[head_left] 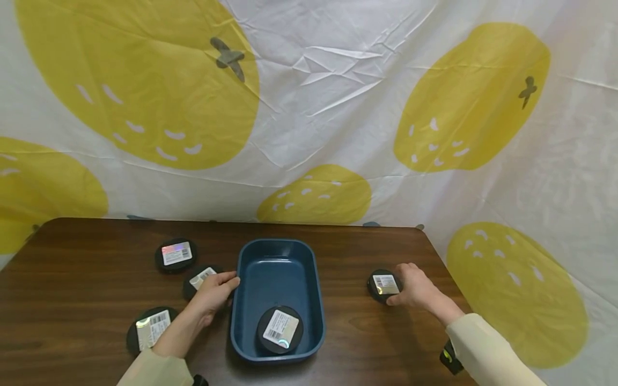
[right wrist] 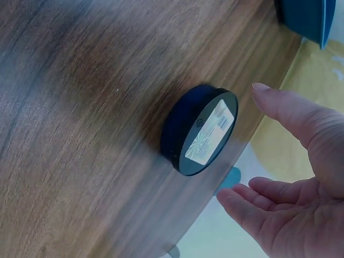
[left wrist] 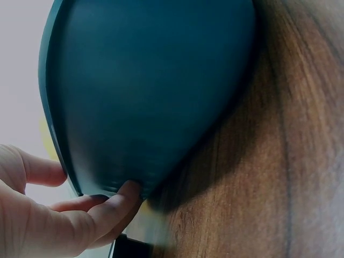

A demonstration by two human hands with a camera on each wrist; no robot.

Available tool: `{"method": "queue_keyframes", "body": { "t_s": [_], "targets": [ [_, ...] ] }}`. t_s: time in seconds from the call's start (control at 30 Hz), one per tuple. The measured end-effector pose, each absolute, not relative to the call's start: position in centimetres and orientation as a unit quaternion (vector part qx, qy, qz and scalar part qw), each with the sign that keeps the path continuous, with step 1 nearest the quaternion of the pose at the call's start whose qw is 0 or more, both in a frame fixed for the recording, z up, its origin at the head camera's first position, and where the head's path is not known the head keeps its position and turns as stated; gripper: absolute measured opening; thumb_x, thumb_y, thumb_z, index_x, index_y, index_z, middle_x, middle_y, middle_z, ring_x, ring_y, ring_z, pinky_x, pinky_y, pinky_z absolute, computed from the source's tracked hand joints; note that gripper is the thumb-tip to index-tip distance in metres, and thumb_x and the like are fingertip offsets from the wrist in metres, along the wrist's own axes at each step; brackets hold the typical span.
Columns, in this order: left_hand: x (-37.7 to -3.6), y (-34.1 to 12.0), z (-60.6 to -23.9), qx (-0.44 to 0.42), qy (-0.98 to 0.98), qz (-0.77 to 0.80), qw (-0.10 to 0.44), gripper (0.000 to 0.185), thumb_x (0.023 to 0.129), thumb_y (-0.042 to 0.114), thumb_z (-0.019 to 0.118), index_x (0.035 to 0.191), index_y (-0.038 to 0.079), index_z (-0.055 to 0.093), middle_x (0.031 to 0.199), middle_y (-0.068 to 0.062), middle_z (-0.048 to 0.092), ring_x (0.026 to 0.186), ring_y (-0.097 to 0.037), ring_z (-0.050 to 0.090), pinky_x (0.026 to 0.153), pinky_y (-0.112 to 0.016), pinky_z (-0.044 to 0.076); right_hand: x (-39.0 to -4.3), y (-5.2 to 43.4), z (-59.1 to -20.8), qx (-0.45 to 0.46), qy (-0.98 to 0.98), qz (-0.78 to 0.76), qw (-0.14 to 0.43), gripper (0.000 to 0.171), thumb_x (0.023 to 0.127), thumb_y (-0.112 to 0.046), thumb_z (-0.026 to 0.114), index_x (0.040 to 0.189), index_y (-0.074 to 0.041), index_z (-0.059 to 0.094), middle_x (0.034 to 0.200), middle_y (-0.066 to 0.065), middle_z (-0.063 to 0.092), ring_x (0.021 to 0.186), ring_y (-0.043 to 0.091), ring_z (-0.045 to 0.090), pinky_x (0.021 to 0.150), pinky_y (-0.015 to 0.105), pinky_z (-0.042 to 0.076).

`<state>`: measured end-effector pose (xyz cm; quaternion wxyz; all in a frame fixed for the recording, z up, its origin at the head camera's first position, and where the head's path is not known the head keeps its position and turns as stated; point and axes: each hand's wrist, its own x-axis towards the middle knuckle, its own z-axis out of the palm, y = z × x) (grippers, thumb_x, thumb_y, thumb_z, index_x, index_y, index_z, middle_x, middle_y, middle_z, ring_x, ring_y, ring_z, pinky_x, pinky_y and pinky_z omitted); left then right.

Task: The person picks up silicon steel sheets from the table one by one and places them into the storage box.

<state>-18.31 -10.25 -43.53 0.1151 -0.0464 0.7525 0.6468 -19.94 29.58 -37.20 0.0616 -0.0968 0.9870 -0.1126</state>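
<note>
Right hand (head_left: pixel 416 289) has thumb and fingers spread around the right-hand disc (head_left: pixel 384 284), which lies flat on the bench (head_left: pixel 357 335), label up, well apart from the tray (head_left: pixel 275 276); right wrist view shows a gap, no contact I can make out. Main risk there: closing unevenly, one side touching first, which would shove the disc along the wood or tip it on edge, and a round thing on edge could roll. It's low too, so a grip set too high would catch only the top rim and slip. Left hand (head_left: pixel 212 297) pinches the tray's left side, fingers bent against the outer wall. Pulling or lifting there would likely slew the tray and slide the inner disc (head_left: pixel 280 329), which sits loose at the near end. Any drop from height could land on that one and stack or bounce, given the tray is narrow. Also watch the left: the middle disc (head_left: pixel 200 276) is partly behind the left hand and the near-left disc (head_left: pixel 152 328) partly behind the forearm. Can't tell whether either is touched; a careless backward sweep could knock both.
</note>
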Motion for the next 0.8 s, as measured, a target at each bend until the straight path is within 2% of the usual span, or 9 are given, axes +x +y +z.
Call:
{"method": "queue_keyframes", "body": {
  "t_s": [0.27, 0.63, 0.8],
  "targets": [
    [-18.3, -10.3, -43.5, -0.047, 0.753, 0.646, 0.117, 0.043, 0.098, 0.008, 0.04, 0.13, -0.02, 0.038, 0.127, -0.034, 0.047, 0.105, -0.03, 0.054, 0.081, -0.034, 0.048, -20.3, 30.0, -37.8, -0.084, 0.988, -0.112, 0.065, 0.077, 0.061, -0.018, 0.088, 0.117, 0.018, 0.048, 0.108, 0.027, 0.052, 0.099, 0.04, 0.052, 0.083, 0.049, 0.046],
    [-18.3, -10.3, -43.6, -0.053, 0.753, 0.645, 0.121, 0.043, 0.098, 0.008, 0.04, 0.131, -0.019, 0.038, 0.128, -0.034, 0.047, 0.111, -0.034, 0.052, 0.089, -0.043, 0.046, -20.7, 30.3, -39.1, -0.068, 0.99, -0.105, 0.066, 0.084, 0.057, -0.02, 0.089, 0.117, 0.02, 0.047, 0.107, 0.029, 0.053, 0.099, 0.042, 0.052, 0.083, 0.051, 0.045],
    [-18.4, -10.3, -43.7, -0.05, 0.752, 0.646, 0.121, 0.043, 0.098, 0.008, 0.04, 0.131, -0.019, 0.037, 0.13, -0.035, 0.045, 0.113, -0.036, 0.05, 0.091, -0.046, 0.045, -20.9, 30.3, -39.5, -0.059, 0.989, -0.113, 0.068, 0.086, 0.056, -0.021, 0.09, 0.117, 0.021, 0.046, 0.102, 0.027, 0.053, 0.095, 0.038, 0.053, 0.083, 0.05, 0.045]
  ]
}}
